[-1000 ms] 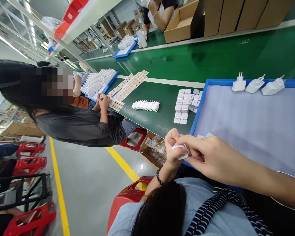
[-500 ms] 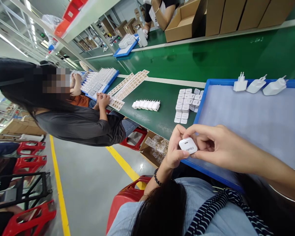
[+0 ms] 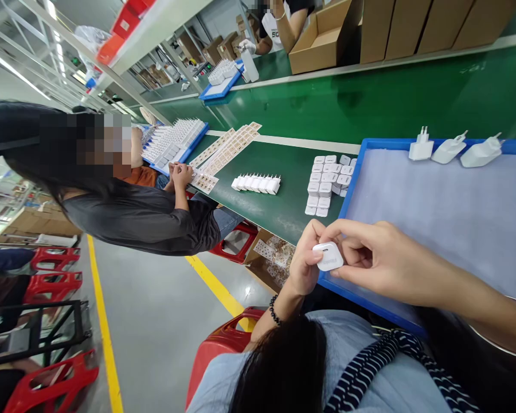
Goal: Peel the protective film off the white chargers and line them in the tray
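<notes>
Between my two hands is a small white USB charger with rounded corners, its port and faint printing facing up. My left hand is closed around its left side, with the thumb lying near the port. From the right, my right hand pinches the same charger with thumb and index finger, the other fingers curled in. Whether its prongs are present is hidden. Just beyond the hands, several white charger blocks stand close together on the green table.
A blue-rimmed tray holds three white plug adapters at its far edge. A row of white plugs and sticker sheets lie to the left, beside a seated co-worker. Below the table edge sits a cardboard box.
My left thumb has shifted up from the charger's lower edge to near its port, and the charger has tilted slightly. Across the table, another person's gloved hand has moved.
</notes>
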A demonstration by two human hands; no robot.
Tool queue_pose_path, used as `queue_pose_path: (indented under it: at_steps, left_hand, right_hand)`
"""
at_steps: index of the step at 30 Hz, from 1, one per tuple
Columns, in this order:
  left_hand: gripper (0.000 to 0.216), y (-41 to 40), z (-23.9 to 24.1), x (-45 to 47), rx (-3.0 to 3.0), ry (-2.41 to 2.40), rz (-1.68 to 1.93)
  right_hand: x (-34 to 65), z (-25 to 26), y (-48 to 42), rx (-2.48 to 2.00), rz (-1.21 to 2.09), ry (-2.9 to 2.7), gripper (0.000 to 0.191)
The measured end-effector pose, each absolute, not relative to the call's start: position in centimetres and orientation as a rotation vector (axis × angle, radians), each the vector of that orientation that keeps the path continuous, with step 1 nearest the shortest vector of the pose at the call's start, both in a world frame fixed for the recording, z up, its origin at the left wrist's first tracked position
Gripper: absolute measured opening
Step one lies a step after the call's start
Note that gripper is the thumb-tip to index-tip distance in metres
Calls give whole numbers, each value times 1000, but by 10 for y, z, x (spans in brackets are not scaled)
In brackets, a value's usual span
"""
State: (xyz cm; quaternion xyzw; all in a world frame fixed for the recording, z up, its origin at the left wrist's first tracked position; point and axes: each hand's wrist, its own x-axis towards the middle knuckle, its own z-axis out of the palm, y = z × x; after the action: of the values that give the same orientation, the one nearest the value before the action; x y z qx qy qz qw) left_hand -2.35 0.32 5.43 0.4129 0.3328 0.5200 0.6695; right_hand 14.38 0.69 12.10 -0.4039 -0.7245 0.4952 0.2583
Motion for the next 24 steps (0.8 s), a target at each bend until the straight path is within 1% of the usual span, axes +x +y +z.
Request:
queue_pose_path:
  at_steps: [3,6,12,18,24]
  left_hand:
    - [45,5,57,-21,918,773,1174]
    - [47,7,58,-23,908,776,1153]
    - [59,8,50,-35,1022,634,1032]
    - [53,6,40,-34,1082,657,1146]
    - [46,2,50,-25,1052,789,1217]
  right_hand:
    - [143,120,8,-1105,1318,-1948,13]
    - [143,119,8,-1091,1325,-1959,16]
    - [143,118,7,-1071,1314,-1990,19]
    - [141,115,4,-1070,1253,-2051,19]
    - [138,116,4,-1086,1285,-2041,19]
